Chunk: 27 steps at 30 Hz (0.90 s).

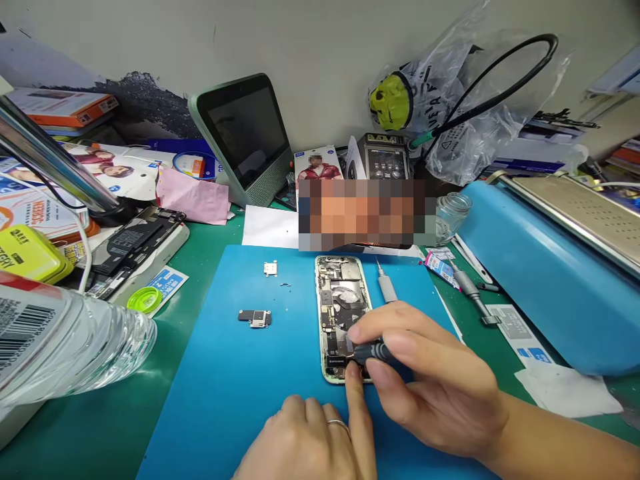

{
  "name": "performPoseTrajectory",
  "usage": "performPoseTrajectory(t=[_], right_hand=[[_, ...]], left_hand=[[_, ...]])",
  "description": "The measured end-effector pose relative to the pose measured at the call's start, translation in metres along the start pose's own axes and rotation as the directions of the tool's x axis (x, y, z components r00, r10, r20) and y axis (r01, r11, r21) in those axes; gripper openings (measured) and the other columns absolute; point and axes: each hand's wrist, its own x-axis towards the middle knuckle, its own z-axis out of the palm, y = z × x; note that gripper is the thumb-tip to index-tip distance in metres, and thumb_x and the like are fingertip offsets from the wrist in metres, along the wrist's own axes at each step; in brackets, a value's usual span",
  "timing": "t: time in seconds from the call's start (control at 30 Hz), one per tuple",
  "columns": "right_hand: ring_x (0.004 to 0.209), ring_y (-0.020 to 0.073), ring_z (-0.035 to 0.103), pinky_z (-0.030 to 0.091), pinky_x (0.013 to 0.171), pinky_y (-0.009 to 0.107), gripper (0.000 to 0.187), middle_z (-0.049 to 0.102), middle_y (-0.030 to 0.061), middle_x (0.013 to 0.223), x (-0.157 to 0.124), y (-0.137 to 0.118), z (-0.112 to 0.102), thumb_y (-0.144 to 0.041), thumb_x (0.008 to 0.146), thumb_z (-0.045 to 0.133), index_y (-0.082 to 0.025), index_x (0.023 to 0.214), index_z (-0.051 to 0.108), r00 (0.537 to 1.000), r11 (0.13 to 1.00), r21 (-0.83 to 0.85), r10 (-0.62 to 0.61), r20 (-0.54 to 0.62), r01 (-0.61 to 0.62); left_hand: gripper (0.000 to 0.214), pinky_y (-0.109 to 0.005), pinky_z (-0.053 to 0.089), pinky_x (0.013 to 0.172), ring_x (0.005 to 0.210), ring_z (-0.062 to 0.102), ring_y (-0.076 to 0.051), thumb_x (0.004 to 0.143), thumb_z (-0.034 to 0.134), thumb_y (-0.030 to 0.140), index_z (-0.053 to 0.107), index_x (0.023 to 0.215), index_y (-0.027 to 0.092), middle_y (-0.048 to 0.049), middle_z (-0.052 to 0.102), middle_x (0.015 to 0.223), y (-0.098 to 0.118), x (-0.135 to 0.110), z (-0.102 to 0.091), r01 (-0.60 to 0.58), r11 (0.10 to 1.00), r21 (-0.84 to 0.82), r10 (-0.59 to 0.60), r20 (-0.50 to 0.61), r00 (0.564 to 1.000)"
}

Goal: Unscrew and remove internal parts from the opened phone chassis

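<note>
An opened phone (pixel 340 300) with its inner boards bare lies on a blue work mat (pixel 235 373). My right hand (pixel 430 380) is pinched round a dark screwdriver (pixel 373 351), its tip down in the phone's lower end. My left hand (pixel 310 440), a ring on one finger, rests at the mat's near edge with its fingers curled and one fingertip pressed against the phone's bottom edge. Two small metal parts (pixel 256 318) (pixel 271 268) and tiny screws (pixel 285 285) lie on the mat left of the phone.
A second screwdriver (pixel 386 285) lies right of the phone, another (pixel 473 293) on the green mat. A clear plastic bottle (pixel 65 340) lies at the left, beside another opened phone (pixel 135 247). A blue machine (pixel 550 293) fills the right. A small screen (pixel 245 137) and a glass jar (pixel 453 210) stand behind.
</note>
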Motion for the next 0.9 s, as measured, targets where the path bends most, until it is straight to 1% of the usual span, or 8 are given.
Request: performPoseTrajectory(t=[0.07, 0.23, 0.37, 0.43, 0.5, 0.6, 0.73, 0.9], right_hand=[[0.089, 0.0192, 0.069, 0.064, 0.076, 0.036, 0.065, 0.07, 0.0085, 0.099, 0.002, -0.001, -0.001, 0.005, 0.079, 0.055, -0.022, 0.138, 0.048, 1.0, 1.0, -0.018, 0.014, 0.003, -0.014], [0.096, 0.0193, 0.07, 0.063, 0.081, 0.034, 0.064, 0.069, 0.0098, 0.106, 0.003, -0.002, -0.004, 0.004, 0.08, 0.062, -0.021, 0.137, 0.048, 0.999, 0.999, -0.023, -0.026, 0.032, 0.026], [0.099, 0.0197, 0.07, 0.063, 0.084, 0.033, 0.065, 0.07, 0.0101, 0.107, 0.0, -0.003, -0.003, 0.007, 0.078, 0.059, -0.019, 0.138, 0.049, 0.999, 1.0, -0.023, -0.011, 0.03, 0.012], [0.1, 0.0201, 0.071, 0.063, 0.083, 0.034, 0.066, 0.07, 0.0108, 0.11, -0.001, -0.003, -0.003, 0.007, 0.077, 0.056, -0.019, 0.138, 0.05, 1.0, 1.0, -0.018, 0.025, 0.012, -0.025], [0.102, 0.021, 0.07, 0.063, 0.084, 0.037, 0.068, 0.071, 0.0113, 0.112, -0.001, -0.002, -0.002, 0.007, 0.078, 0.056, -0.02, 0.139, 0.049, 0.999, 0.999, -0.009, 0.052, -0.001, -0.052], [0.103, 0.0208, 0.071, 0.063, 0.085, 0.038, 0.071, 0.073, 0.01, 0.113, 0.0, -0.001, -0.002, 0.005, 0.079, 0.061, -0.024, 0.143, 0.048, 0.998, 0.998, 0.007, 0.057, -0.009, -0.057], [0.107, 0.0211, 0.073, 0.063, 0.091, 0.037, 0.076, 0.075, 0.009, 0.118, 0.0, -0.002, -0.004, 0.009, 0.079, 0.059, -0.026, 0.146, 0.047, 0.994, 0.994, 0.027, 0.107, 0.008, -0.107], [0.113, 0.024, 0.072, 0.062, 0.095, 0.042, 0.079, 0.072, 0.0094, 0.127, -0.002, -0.003, -0.005, 0.009, 0.079, 0.054, -0.027, 0.148, 0.045, 0.992, 0.989, 0.077, 0.126, 0.027, -0.128]], left_hand=[[0.048, -0.027, 0.024, 0.041, 0.037, 0.043, -0.011, 0.1, 0.05, 0.052, 0.067, 0.093, 0.008, 0.0022, 0.051, 0.048, 0.0, 0.001, 0.0, 0.003, 1.0, 0.008, -0.003, -0.02, 1.0], [0.049, -0.029, 0.025, 0.039, 0.036, 0.043, -0.012, 0.1, 0.044, 0.054, 0.056, 0.07, 0.016, 0.0008, 0.05, 0.047, 0.0, 0.003, 0.001, 0.038, 0.999, -0.007, -0.039, -0.064, 0.997], [0.045, -0.028, 0.025, 0.038, 0.036, 0.044, -0.013, 0.099, 0.046, 0.05, 0.065, 0.086, 0.011, 0.0014, 0.05, 0.047, 0.001, 0.003, 0.001, 0.038, 0.999, -0.008, -0.039, -0.067, 0.997], [0.051, -0.029, 0.025, 0.038, 0.035, 0.043, -0.014, 0.1, 0.04, 0.052, 0.066, 0.092, 0.009, 0.0009, 0.05, 0.047, 0.003, 0.003, 0.003, 0.046, 0.999, -0.027, -0.047, -0.07, 0.996], [0.059, -0.031, 0.025, 0.037, 0.035, 0.044, -0.015, 0.101, 0.034, 0.057, 0.067, 0.091, 0.009, -0.0012, 0.053, 0.047, 0.006, 0.002, 0.005, 0.085, 0.995, -0.048, -0.089, -0.074, 0.993], [0.066, -0.032, 0.026, 0.038, 0.035, 0.045, -0.018, 0.099, 0.033, 0.065, 0.067, 0.093, 0.008, -0.0043, 0.057, 0.049, 0.012, 0.002, 0.008, 0.145, 0.987, -0.068, -0.15, -0.076, 0.986], [0.071, -0.033, 0.025, 0.038, 0.036, 0.045, -0.018, 0.093, 0.041, 0.071, 0.068, 0.097, 0.006, -0.0055, 0.059, 0.051, 0.014, 0.003, 0.008, 0.15, 0.983, -0.109, -0.157, -0.06, 0.986], [0.075, -0.033, 0.026, 0.039, 0.036, 0.047, -0.019, 0.094, 0.038, 0.071, 0.068, 0.1, 0.003, -0.0071, 0.06, 0.052, 0.015, 0.004, 0.007, 0.163, 0.981, -0.101, -0.171, -0.073, 0.983]])
